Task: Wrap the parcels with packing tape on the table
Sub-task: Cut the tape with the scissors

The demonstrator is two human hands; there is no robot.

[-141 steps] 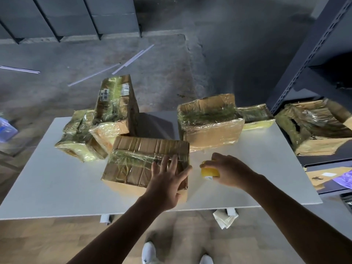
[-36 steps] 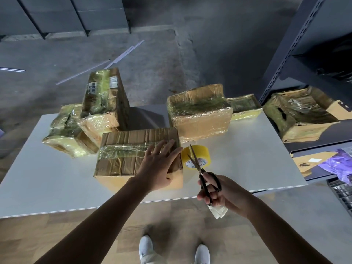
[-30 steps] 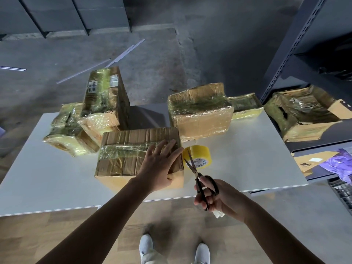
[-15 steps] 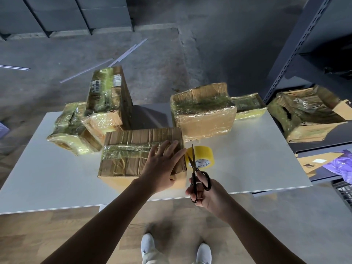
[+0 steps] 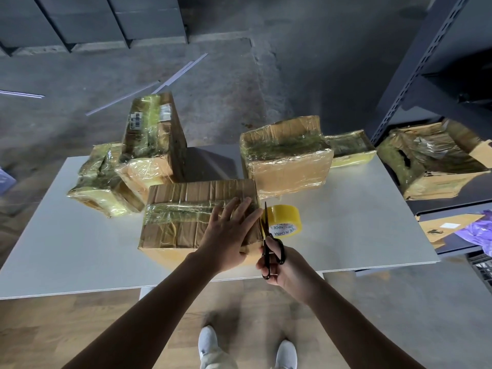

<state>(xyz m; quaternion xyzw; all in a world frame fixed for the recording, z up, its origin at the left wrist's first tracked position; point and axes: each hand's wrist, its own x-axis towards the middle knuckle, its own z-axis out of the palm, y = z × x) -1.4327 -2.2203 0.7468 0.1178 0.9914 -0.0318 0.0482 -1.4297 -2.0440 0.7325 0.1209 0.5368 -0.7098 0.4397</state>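
A flat cardboard parcel (image 5: 186, 209) with a band of yellow tape lies at the front middle of the white table (image 5: 66, 243). My left hand (image 5: 229, 230) presses flat on its right end, fingers spread. My right hand (image 5: 285, 267) grips black scissors (image 5: 267, 235) by the handles, blades pointing up along the parcel's right edge. The yellow tape roll (image 5: 286, 221) stands on the table just right of the blades.
Several other taped parcels sit on the table: a tall one (image 5: 151, 134) and a crumpled one (image 5: 101, 179) at the left, a box (image 5: 287, 158) and a flat pack (image 5: 351, 147) at the back right. A grey shelf rack (image 5: 415, 65) with a torn box (image 5: 431, 163) stands right.
My right hand set the tape roll down beside the parcel and took up scissors. It has since moved left, bringing the blades against the parcel's right edge. My left hand stayed on the parcel.
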